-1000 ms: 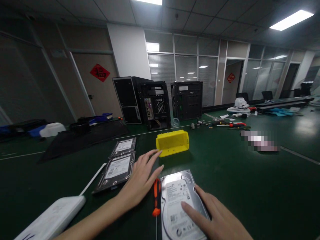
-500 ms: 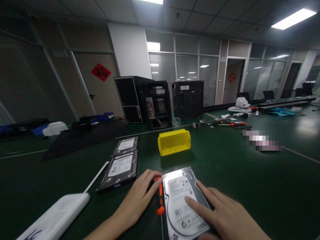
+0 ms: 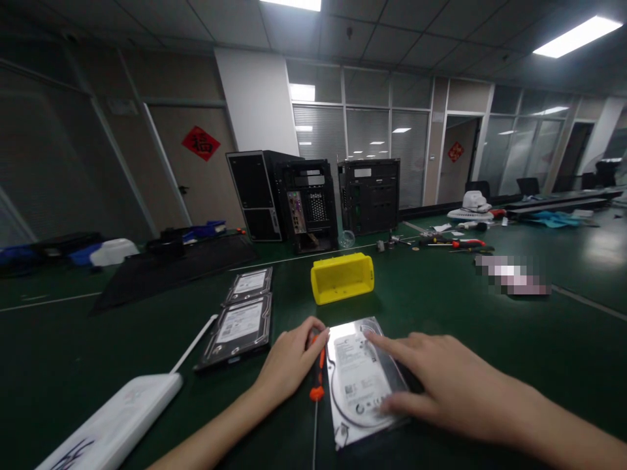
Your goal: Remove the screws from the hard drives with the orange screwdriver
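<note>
A silver hard drive (image 3: 361, 378) lies label up on the green table in front of me. My left hand (image 3: 295, 352) is closed around the end of a screwdriver (image 3: 317, 375) with an orange and black handle, its fingertips at the drive's far left corner. The screwdriver's thin shaft points toward me. Over the drive's right side is my right hand (image 3: 445, 369), fingers apart, index finger stretched to the drive's far part and thumb low over the label. Two more hard drives, a nearer one (image 3: 239, 329) and a farther one (image 3: 249, 282), lie to the left.
A yellow bin (image 3: 343, 279) stands beyond the drive. At the back are black computer cases (image 3: 308, 205). A white device (image 3: 115, 418) with a thin rod lies at left front. Pliers and other tools (image 3: 455, 243) lie at back right, near a blurred-out patch.
The hard drive has shifted slightly away from me. My right hand has moved from gripping its right side to lying spread over it. My left hand has moved slightly right and away with the screwdriver.
</note>
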The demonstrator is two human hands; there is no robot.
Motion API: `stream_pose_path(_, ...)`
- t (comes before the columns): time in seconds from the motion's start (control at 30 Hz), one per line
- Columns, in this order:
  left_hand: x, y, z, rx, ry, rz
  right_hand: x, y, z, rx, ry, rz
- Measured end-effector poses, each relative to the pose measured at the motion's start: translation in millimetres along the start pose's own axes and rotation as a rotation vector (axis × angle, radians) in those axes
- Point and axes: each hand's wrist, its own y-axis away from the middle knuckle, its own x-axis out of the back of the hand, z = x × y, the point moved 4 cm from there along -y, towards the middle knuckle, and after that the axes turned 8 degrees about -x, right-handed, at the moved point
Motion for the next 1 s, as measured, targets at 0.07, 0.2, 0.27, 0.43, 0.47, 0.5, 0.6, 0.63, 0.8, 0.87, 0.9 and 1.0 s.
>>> stream_pose_path(0.07,2.6,-3.6,-2.3,0.002,0.047,-0.011,12.0,-10.0,0.5,0.008,-0.062,-0.002)
stream_pose_path(0.2,8.4,-7.0,-7.9,-0.008,0.1,-0.034,10.7,-29.0,-6.8,0.118,-0.281,-0.092)
stream_pose_path(0.27,11.5,-7.1,-8.9,-0.011,0.113,-0.024,1.4,-34.3,-11.8,0.165,-0.396,-0.119)
stream_pose_path(0.43,28.6,-18.2,17.7,-0.107,0.119,0.057,-22.7,-41.2,-13.6,0.031,-0.865,-0.13)
stream_pose_path(0.47,32.4,-23.9,28.9,-0.147,0.091,0.051,-27.4,-42.3,-13.5,-0.009,-0.986,-0.173)
stream_pose_path(0.5,36.3,-30.6,41.0,-0.18,0.051,0.056,-31.3,-43.3,-13.6,-0.042,-1.102,-0.22)
stream_pose_path(0.6,43.5,-55.4,77.4,-0.278,-0.003,0.101,-36.8,-46.0,-12.1,-0.101,-1.361,-0.327)
stream_pose_path(0.63,43.3,-64.2,86.9,-0.298,-0.003,0.113,-35.9,-46.9,-10.2,-0.098,-1.423,-0.338)
stream_pose_path(0.8,25.8,-96.8,92.5,-0.359,-0.083,0.162,-16.7,-56.8,23.7,-0.082,-1.617,-0.152)
stream_pose_path(0.87,16.2,-100.8,71.5,-0.294,-0.186,0.19,-8.2,-63.6,46.5,-0.107,-1.681,-0.026)
stream_pose_path(0.9,10.9,-101.2,58.8,-0.267,-0.205,0.191,-4.8,-67.1,57.8,-0.118,-1.69,0.037)
stream_pose_path(1.0,-5.5,-101.2,23.3,-0.217,-0.25,0.145,-2.2,-75.8,84.2,-0.167,-1.629,0.171)
